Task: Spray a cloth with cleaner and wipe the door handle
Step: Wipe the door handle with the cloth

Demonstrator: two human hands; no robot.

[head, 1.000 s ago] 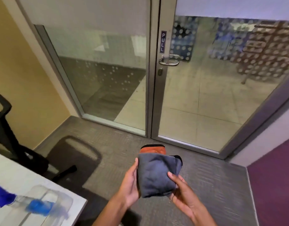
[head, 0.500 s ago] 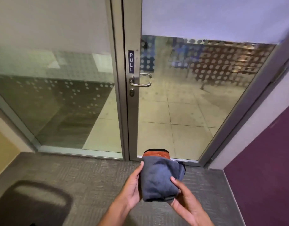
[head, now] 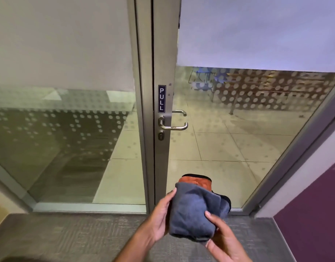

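Closest to me, both hands hold a folded grey cloth [head: 196, 210] at the bottom centre of the view, above grey carpet [head: 68, 237]. My left hand [head: 159, 220] cups the cloth's left edge, thumb up along its side and fingers curled behind it. My right hand [head: 222, 238] supports the lower right corner, thumb pressed on the front face, the other fingers beneath and mostly hidden. An orange inner layer shows at the cloth's top fold.

The door handle [head: 173, 123] lies straight ahead and above the cloth, a little to its left and well apart from it. It is a metal lever whose long axis runs horizontally, fixed at its left end to the door frame [head: 162, 157] and pointing right across the glass. My left hand looks slightly nearer to it, though either could reach. A PULL sign [head: 161, 98] sits just above the handle and a keyhole [head: 160, 135] just below.

Nothing stands between cloth and handle. A purple wall [head: 314, 214] closes in on the right, and a fixed glass panel [head: 59, 129] fills the left.
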